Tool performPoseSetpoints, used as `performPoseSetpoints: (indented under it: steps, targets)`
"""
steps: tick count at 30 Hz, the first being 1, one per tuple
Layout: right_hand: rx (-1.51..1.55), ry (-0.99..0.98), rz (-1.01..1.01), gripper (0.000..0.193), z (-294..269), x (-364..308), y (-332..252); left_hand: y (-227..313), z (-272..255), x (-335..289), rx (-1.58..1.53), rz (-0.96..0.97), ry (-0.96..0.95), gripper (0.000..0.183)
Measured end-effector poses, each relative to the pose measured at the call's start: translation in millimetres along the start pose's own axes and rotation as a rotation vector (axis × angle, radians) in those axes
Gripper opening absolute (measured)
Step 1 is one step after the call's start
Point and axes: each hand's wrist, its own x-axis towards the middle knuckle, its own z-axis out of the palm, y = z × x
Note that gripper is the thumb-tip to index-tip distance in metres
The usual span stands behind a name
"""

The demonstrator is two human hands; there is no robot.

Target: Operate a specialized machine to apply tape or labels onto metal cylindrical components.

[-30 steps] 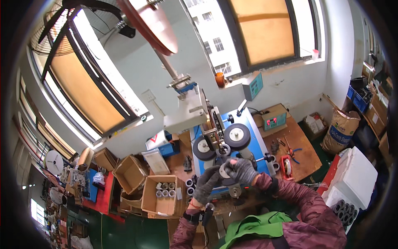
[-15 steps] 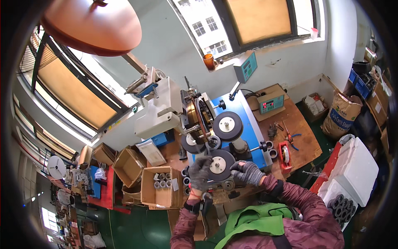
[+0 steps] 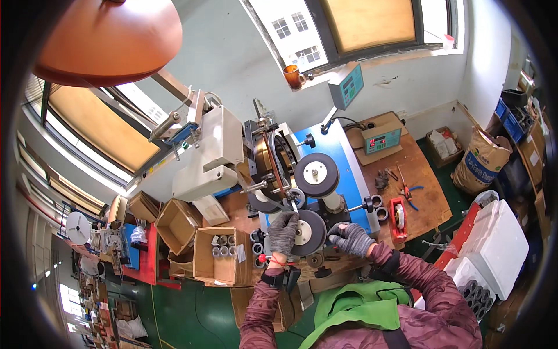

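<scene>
My left hand point(image 3: 283, 232), in a grey knit glove, is closed at the left edge of the front black roller point(image 3: 314, 225). Its fingertips reach up to a grey ring point(image 3: 298, 196) seated between the rollers of a winding machine point(image 3: 277, 156). Whatever those fingers pinch is too small to make out. My right hand point(image 3: 351, 239), gloved the same way, is just right of that roller with fingers curled together; anything in them is hidden. Behind stands a second black roller point(image 3: 326, 175) on the blue machine base point(image 3: 325, 139). A third roller is partly covered at left.
A cardboard box point(image 3: 214, 271) of grey rings stands left of my left hand. On the wooden bench at right are more rings point(image 3: 381, 213), a red tape holder point(image 3: 399, 227), pliers point(image 3: 411, 196) and a control box point(image 3: 382, 141). A large orange lamp shade point(image 3: 110, 41) hangs upper left.
My left hand has shifted up off the front roller's face toward the grey ring, its fingers drawn together. My right hand stays beside the roller with its fingers curled. The view has shifted slightly.
</scene>
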Motion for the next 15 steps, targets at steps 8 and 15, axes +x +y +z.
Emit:
performPoseSetpoints:
  steps: [8, 15]
  targets:
    - [-0.063, 0.020, -0.089, 0.017, -13.2, 31.4, -7.3, -21.5, 2.1, 21.4, 0.022, 0.087, 0.074, 0.014]
    - [0.122, 0.100, 0.005, 0.026, -20.6, 140.2, -6.3, -4.1, 6.7, 26.4, -0.032, -0.003, 0.086, 0.013]
